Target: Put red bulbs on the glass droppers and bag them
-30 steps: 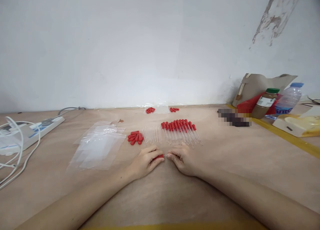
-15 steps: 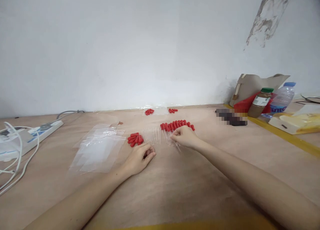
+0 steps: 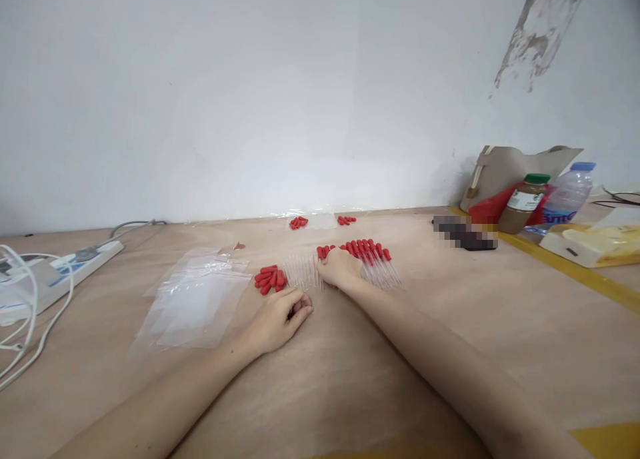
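My right hand (image 3: 341, 267) is over the right end of a row of thin clear tubes (image 3: 300, 271), its fingertips pinched at a tube there. Behind and right of it lie droppers (image 3: 381, 271), clear tubes with red rubber bulbs, side by side; the hand covers part of this row. My left hand (image 3: 283, 318) rests on the table in front of the loose tubes, fingers curled and nothing visible in them. Just beyond it sits a small pile of loose red rubber bulbs (image 3: 270, 279).
Clear plastic bags (image 3: 193, 306) lie left of the bulbs. Two red bulb groups (image 3: 299, 223) lie near the wall. A power strip (image 3: 75, 272) with white cables stands far left. At right are a dark blurred object (image 3: 465, 234), a green-capped bottle (image 3: 523, 206) and a water bottle (image 3: 570, 192).
My right hand has moved left from the row of droppers to the loose tubes, uncovering the right-hand droppers. The left hand stays in place, and the view has shifted slightly.
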`<state>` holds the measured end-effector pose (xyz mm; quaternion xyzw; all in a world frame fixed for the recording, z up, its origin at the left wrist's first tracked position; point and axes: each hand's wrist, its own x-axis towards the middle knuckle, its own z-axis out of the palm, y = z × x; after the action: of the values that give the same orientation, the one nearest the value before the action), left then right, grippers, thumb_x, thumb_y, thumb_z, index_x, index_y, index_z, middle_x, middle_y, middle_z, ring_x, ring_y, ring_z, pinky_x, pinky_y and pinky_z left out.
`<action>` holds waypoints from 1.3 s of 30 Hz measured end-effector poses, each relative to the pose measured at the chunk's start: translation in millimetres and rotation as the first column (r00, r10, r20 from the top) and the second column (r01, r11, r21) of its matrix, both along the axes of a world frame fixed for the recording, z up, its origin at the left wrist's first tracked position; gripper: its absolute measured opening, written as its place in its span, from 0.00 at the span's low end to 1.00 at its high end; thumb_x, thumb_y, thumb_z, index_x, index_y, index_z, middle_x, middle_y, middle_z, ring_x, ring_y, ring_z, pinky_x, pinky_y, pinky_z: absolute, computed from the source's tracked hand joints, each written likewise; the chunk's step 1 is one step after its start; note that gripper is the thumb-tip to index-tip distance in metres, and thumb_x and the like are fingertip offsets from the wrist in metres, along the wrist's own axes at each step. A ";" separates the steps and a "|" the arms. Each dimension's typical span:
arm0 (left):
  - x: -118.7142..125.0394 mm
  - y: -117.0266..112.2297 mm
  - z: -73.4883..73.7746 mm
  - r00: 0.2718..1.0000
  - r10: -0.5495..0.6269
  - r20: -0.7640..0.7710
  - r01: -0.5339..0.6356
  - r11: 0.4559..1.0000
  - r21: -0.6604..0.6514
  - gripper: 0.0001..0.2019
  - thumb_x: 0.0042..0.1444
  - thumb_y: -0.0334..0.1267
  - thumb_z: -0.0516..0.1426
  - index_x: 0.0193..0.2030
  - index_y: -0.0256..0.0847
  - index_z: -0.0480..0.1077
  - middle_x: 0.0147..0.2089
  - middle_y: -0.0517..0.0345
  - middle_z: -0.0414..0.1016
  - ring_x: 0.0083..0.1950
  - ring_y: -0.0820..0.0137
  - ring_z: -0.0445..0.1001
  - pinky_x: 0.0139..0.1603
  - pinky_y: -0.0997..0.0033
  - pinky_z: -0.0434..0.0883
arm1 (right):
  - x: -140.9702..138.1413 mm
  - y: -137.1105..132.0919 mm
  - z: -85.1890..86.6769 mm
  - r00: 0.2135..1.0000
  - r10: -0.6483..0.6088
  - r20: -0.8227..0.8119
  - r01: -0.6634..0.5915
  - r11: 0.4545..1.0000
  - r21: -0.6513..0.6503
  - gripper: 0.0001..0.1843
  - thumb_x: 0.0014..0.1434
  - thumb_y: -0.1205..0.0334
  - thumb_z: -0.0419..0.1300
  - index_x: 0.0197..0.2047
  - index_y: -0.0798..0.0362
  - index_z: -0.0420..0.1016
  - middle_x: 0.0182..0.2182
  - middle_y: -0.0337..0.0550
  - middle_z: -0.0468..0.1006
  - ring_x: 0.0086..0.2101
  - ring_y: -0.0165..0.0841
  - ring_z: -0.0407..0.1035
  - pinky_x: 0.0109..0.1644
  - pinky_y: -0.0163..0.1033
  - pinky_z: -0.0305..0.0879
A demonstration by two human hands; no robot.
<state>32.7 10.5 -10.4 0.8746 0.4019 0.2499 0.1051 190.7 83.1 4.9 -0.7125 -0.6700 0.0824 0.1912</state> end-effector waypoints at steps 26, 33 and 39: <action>-57.7 50.4 32.8 0.859 0.499 0.110 -0.511 0.845 0.159 0.10 0.49 0.45 0.54 0.31 0.40 0.69 0.36 0.54 0.69 0.41 0.62 0.67 0.40 0.67 0.64 | -6.6 -10.9 6.7 0.996 0.055 0.065 -0.053 0.998 -0.033 0.15 0.49 0.56 0.54 0.37 0.55 0.74 0.35 0.52 0.76 0.38 0.41 0.70 0.37 0.40 0.62; -74.8 65.8 15.5 0.815 0.570 0.103 -0.549 0.817 -0.179 0.17 0.44 0.53 0.57 0.32 0.40 0.70 0.31 0.58 0.73 0.32 0.67 0.70 0.31 0.72 0.64 | -8.3 -7.5 7.1 0.999 0.045 0.011 -0.045 0.997 -0.063 0.15 0.48 0.55 0.54 0.36 0.55 0.74 0.35 0.51 0.76 0.38 0.40 0.70 0.37 0.39 0.62; -73.2 70.5 7.6 0.794 0.563 0.232 -0.507 0.822 -0.258 0.17 0.43 0.50 0.58 0.34 0.38 0.71 0.29 0.56 0.74 0.30 0.68 0.71 0.29 0.72 0.65 | 10.1 -9.1 21.1 0.991 -0.001 -0.131 -0.003 0.999 -0.033 0.15 0.48 0.51 0.52 0.26 0.52 0.72 0.26 0.44 0.75 0.32 0.38 0.70 0.31 0.37 0.60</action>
<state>-40.5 80.9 -2.9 0.6631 0.6341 0.3601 0.1687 200.7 74.0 26.0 -0.7082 -0.6550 0.1401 0.2230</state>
